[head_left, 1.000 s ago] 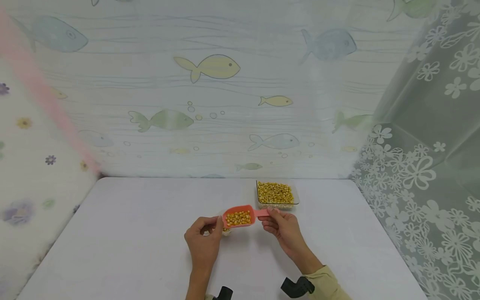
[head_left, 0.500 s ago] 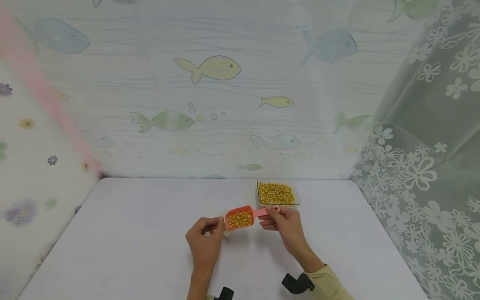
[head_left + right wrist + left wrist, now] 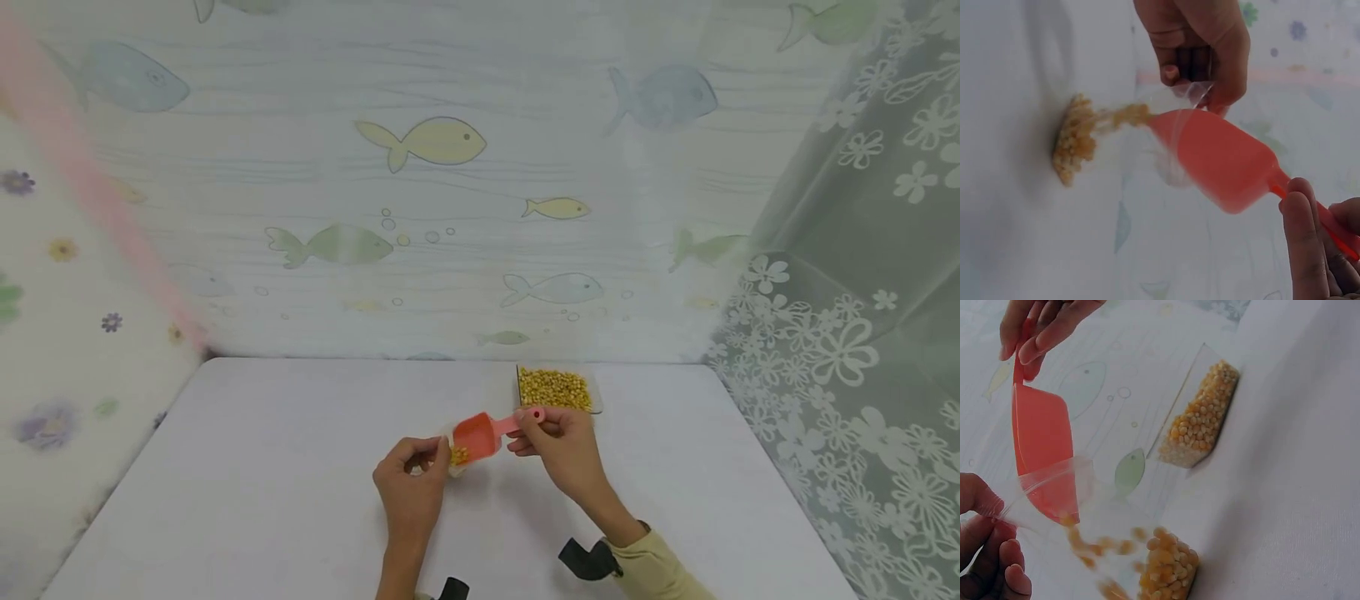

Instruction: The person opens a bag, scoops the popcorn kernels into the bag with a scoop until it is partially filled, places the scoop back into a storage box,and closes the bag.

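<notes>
My right hand (image 3: 564,450) grips the handle of a coral-red scoop (image 3: 476,437), tilted with its lip down inside a clear plastic bag (image 3: 1175,164). Corn kernels (image 3: 1107,545) slide off the lip and fall through the bag in the left wrist view. At the bag's bottom lies a heap of kernels (image 3: 1075,142). With thumb and fingers my left hand (image 3: 411,483) pinches the bag's mouth at one side. In the head view that hand and the scoop hide most of the bag.
A clear rectangular container (image 3: 597,393) full of corn kernels stands at the back of the white table (image 3: 300,467), just behind my right hand. Behind the table hangs a fish-patterned sheet (image 3: 442,200); a sheer floral curtain (image 3: 847,350) is at the right.
The scoop, level and loaded with kernels before, has tipped left and down into the bag. Its kernels have poured off toward the bag. My left hand stays nearly in place.
</notes>
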Motion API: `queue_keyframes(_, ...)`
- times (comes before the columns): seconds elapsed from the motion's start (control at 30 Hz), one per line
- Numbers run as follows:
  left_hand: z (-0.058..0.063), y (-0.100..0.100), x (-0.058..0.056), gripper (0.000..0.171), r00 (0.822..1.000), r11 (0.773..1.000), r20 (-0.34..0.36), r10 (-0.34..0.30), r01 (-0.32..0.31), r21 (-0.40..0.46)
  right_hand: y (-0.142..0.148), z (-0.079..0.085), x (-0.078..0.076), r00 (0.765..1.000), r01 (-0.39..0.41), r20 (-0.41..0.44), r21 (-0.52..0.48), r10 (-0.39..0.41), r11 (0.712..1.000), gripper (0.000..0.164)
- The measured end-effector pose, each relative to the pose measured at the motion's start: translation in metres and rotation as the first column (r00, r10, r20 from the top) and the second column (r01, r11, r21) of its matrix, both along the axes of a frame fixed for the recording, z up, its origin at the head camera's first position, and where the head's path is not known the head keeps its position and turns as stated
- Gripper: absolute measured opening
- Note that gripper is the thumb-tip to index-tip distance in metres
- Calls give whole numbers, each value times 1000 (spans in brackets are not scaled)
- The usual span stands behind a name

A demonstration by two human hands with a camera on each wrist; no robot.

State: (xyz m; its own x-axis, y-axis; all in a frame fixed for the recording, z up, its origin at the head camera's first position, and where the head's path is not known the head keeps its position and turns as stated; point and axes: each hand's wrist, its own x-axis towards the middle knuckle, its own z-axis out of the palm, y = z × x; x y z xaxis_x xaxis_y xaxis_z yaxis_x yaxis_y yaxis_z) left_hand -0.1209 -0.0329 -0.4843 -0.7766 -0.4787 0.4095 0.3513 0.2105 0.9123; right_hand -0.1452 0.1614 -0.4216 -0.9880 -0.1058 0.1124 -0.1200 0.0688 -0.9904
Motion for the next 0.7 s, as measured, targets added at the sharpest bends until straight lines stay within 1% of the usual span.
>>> queue_keyframes(0.13, -2, 1, -1, 11, 1000, 1000, -11, 4, -4, -1, -3, 4, 2, 999, -29, -33, 33, 31, 999, 21)
queue_keyframes(0.27, -3, 1, -1, 9, 1000, 1000, -22, -7, 7, -3, -4, 6, 4, 998, -42, -49, 81, 47, 996, 20)
queue_keyframes(0.43, -1, 1, 0, 9, 1000, 1000, -15, -4, 4, -4, -3, 7, 6, 996, -50, -69, 95, 57, 994, 19)
queue_keyframes(0.6, -1, 0, 0, 6, 1000, 1000, -4, 6, -6, -15, 0, 5, 10, 993, -8, -119, 75, 17, 997, 20)
queue_keyframes(0.7, -2, -2, -1, 8, 1000, 1000, -13, 13, -14, -18, 3, 3, 14, 989, 28, -146, 37, -22, 999, 20)
